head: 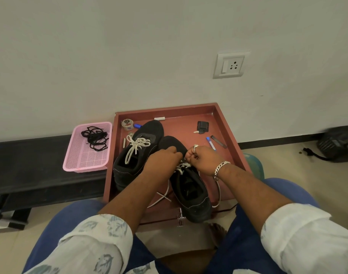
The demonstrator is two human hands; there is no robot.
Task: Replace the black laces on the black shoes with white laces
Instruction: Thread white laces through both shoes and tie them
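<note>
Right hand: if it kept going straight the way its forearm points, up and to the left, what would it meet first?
Most likely the left hand, knuckle to knuckle with the right hand over the right shoe; depth is uncertain.

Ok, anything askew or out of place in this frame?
The right shoe overhangs the red tray's near edge, heel past the rim. Its white lace trails loose over the tray. Otherwise nothing stands out.

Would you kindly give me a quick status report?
Both hands, left hand and right hand, pinching white lace on right shoe. Left shoe laced. Black laces in pink basket. Nothing obstructing.
</note>
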